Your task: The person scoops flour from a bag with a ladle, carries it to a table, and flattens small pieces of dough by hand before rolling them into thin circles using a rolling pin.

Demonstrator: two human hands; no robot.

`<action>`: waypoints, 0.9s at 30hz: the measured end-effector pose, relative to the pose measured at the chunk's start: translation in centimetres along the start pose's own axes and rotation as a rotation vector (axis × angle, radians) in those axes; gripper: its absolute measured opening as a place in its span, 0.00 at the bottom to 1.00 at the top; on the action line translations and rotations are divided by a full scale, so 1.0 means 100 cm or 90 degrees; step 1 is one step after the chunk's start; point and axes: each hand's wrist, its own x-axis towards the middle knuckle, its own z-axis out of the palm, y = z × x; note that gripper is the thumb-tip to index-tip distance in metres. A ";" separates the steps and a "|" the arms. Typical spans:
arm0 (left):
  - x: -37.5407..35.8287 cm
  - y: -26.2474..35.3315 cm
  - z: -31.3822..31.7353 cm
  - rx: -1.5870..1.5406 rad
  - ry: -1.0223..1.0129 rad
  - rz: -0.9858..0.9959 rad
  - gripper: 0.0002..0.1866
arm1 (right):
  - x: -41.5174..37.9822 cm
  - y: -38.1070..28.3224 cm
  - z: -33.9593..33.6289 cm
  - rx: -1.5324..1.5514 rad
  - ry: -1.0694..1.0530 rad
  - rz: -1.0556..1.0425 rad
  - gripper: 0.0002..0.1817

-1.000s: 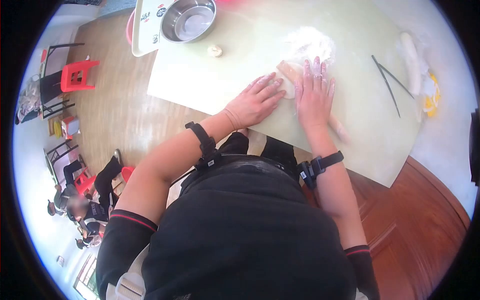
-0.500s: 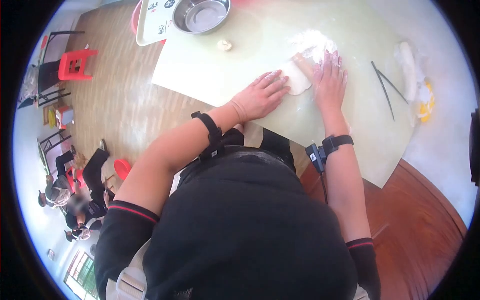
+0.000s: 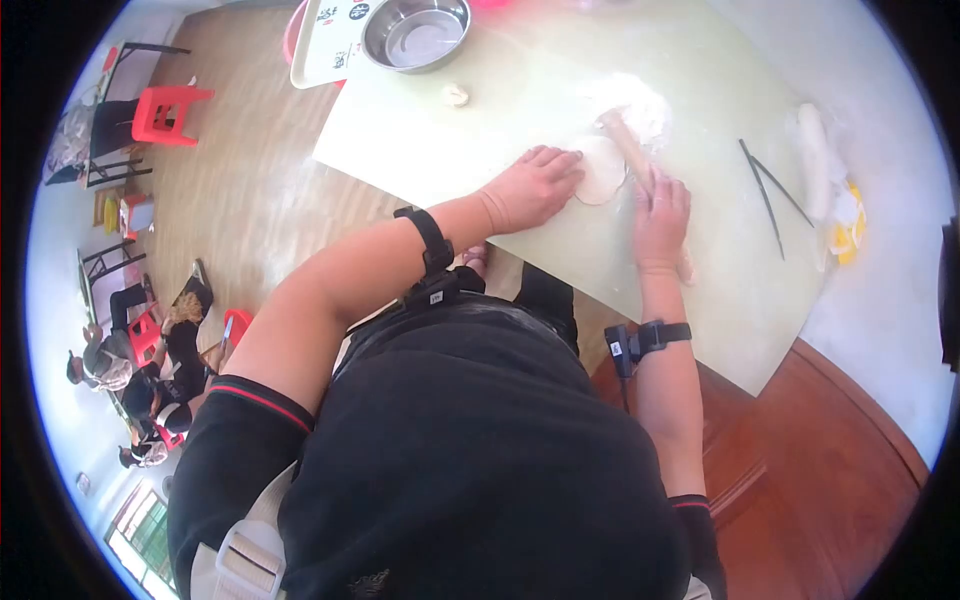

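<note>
A flat, roundish piece of dough [image 3: 600, 172] lies on the pale work mat [image 3: 530, 90]. At its left edge, my left hand [image 3: 537, 187] has its fingers curled, with the fingertips at the dough. My right hand [image 3: 662, 222] is wrapped round the lower part of a wooden rolling pin [image 3: 628, 143], whose upper end lies just right of the dough and beside a patch of white flour [image 3: 640, 103]. A small dough lump [image 3: 455, 95] sits farther up and to the left.
A metal bowl [image 3: 416, 33] and a white tray [image 3: 328, 40] are at the top left. Two dark sticks [image 3: 768, 190] lie right of my right hand, near a long dough roll [image 3: 815, 150] and a yellow-white packet [image 3: 846, 222]. Other people [image 3: 150, 385] sit at far left.
My right hand has gone from lying flat over the rolling pin to gripping its lower part, and has moved down. The pin now lies clear of the dough. My left hand's fingers are more curled.
</note>
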 end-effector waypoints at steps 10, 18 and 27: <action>-0.009 -0.002 0.004 0.027 0.011 0.029 0.25 | -0.032 -0.031 0.004 -0.048 -0.049 0.019 0.24; -0.012 -0.001 0.008 0.008 0.016 0.032 0.25 | -0.008 -0.026 0.009 -0.161 -0.068 0.088 0.30; -0.015 -0.002 0.009 0.002 0.018 0.019 0.24 | 0.009 0.003 0.012 -0.103 -0.076 0.078 0.30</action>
